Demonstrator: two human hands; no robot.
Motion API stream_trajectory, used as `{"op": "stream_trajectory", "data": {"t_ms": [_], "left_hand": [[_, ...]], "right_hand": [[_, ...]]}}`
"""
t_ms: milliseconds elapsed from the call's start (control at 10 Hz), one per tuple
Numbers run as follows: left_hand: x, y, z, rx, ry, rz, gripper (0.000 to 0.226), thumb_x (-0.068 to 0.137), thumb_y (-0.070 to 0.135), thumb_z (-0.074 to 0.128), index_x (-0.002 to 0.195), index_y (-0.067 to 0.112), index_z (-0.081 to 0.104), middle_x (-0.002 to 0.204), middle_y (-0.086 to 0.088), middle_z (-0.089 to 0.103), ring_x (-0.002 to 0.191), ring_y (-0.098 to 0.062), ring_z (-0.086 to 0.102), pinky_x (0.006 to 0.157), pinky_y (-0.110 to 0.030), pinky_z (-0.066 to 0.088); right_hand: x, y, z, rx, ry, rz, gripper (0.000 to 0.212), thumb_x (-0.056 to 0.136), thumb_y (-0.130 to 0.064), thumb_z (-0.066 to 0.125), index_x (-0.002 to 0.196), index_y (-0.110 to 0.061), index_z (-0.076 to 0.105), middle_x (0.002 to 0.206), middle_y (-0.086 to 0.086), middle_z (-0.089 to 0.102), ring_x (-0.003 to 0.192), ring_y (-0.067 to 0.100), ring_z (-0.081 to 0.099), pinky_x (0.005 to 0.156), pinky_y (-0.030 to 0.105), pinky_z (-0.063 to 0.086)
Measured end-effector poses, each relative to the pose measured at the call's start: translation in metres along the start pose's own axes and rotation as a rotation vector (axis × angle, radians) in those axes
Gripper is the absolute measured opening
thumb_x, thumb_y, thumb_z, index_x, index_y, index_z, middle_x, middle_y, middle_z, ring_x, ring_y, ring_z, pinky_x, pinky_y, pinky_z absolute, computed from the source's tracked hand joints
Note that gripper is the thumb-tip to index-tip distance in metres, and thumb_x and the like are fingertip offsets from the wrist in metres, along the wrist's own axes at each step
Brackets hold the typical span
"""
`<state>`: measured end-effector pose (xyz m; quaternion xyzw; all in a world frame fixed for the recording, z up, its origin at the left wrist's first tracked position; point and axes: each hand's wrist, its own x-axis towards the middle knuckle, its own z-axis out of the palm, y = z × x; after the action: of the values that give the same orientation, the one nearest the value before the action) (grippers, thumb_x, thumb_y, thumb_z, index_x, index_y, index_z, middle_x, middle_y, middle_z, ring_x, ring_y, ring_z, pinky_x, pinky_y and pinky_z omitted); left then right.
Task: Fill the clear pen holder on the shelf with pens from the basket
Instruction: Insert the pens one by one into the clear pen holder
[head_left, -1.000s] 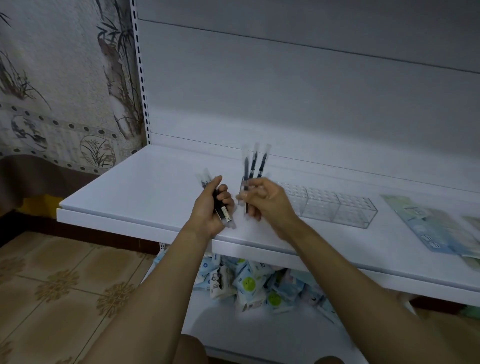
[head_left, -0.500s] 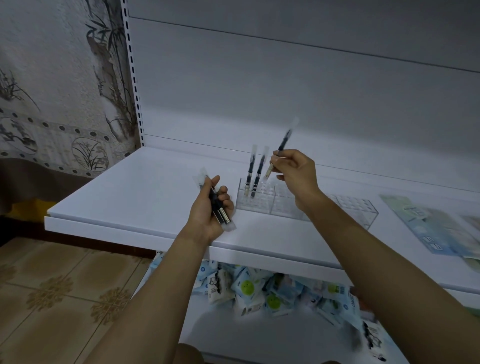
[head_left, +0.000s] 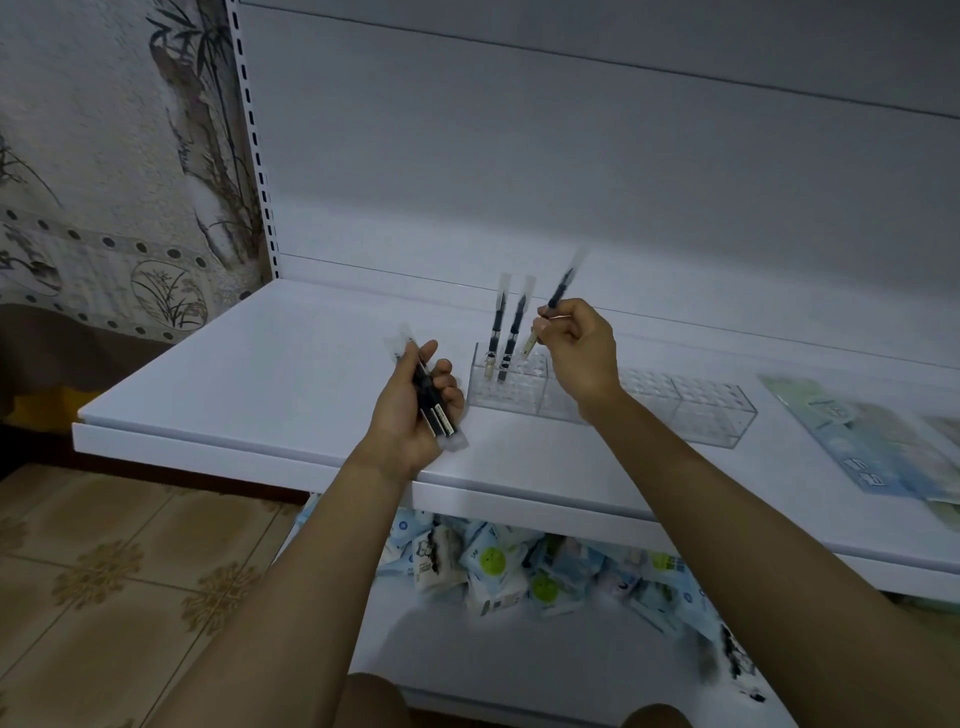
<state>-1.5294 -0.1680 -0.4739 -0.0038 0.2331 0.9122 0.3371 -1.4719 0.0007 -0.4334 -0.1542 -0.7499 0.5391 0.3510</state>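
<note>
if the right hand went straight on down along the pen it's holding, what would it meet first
Most likely the clear pen holder: the pen in the right hand slants down toward its left end, just right of the two standing pens. Depth is unclear, so the exact slot is a guess.

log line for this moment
right hand: pinches pen, tip at pen holder | left hand: grips spare pens | holder: two pens upright
</note>
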Motion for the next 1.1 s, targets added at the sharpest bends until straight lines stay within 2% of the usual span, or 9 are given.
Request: {"op": "stream_trajectory", "data": {"t_ms": [200, 300, 500, 700, 1100], "left_hand": [[-0.0016, 0.0005, -0.0003, -0.002, 0.0, -0.002, 0.024, 0.098, 0.037, 0.049, 0.099, 0.015, 0.056, 0.068, -0.001, 0.052, 0.047, -0.007, 0.048, 0.048, -0.016, 0.046], [-0.0033, 0.0, -0.0002, -0.004, -0.001, -0.002, 0.023, 0.098, 0.036, 0.048, 0.097, 0.014, 0.056, 0.067, -0.001, 0.053, 0.046, -0.007, 0.048, 0.048, -0.016, 0.046], [-0.0044, 0.0002, -0.001, -0.017, -0.003, -0.012, 0.022, 0.098, 0.035, 0.049, 0.097, 0.014, 0.055, 0.067, -0.001, 0.054, 0.045, -0.007, 0.048, 0.047, -0.016, 0.045], [-0.0046, 0.0005, -0.0003, -0.006, -0.009, -0.01, 0.021, 0.099, 0.034, 0.047, 0.095, 0.014, 0.054, 0.063, 0.0, 0.055, 0.043, -0.006, 0.046, 0.043, -0.014, 0.042], [-0.0047, -0.0001, 0.0001, -0.004, -0.009, -0.008, 0.022, 0.099, 0.034, 0.047, 0.094, 0.014, 0.055, 0.063, 0.0, 0.056, 0.043, -0.006, 0.046, 0.043, -0.014, 0.042]], "right_hand": [[0.0007, 0.002, 0.0038, -0.166, -0.038, -0.01, 0.009, 0.085, -0.015, 0.067, 0.082, -0.019, 0.059, 0.077, -0.006, 0.065, 0.09, 0.02, 0.065, 0.091, 0.042, 0.051], [0.0023, 0.0023, 0.0052, -0.242, -0.051, 0.006, 0.006, 0.084, -0.018, 0.069, 0.086, -0.017, 0.063, 0.066, -0.01, 0.061, 0.082, 0.017, 0.063, 0.087, 0.041, 0.053], [0.0017, 0.0019, 0.0054, -0.242, -0.043, 0.034, 0.01, 0.08, -0.02, 0.073, 0.086, -0.018, 0.065, 0.068, -0.011, 0.062, 0.078, 0.014, 0.063, 0.086, 0.04, 0.054], [0.0019, 0.0011, 0.005, -0.232, -0.024, 0.035, 0.015, 0.082, -0.022, 0.072, 0.092, -0.013, 0.065, 0.072, -0.009, 0.062, 0.082, 0.017, 0.064, 0.087, 0.041, 0.054], [0.0019, 0.0009, 0.0056, -0.26, -0.027, 0.032, 0.017, 0.077, -0.019, 0.078, 0.083, -0.014, 0.063, 0.068, -0.007, 0.061, 0.076, 0.015, 0.063, 0.08, 0.039, 0.055]]}}
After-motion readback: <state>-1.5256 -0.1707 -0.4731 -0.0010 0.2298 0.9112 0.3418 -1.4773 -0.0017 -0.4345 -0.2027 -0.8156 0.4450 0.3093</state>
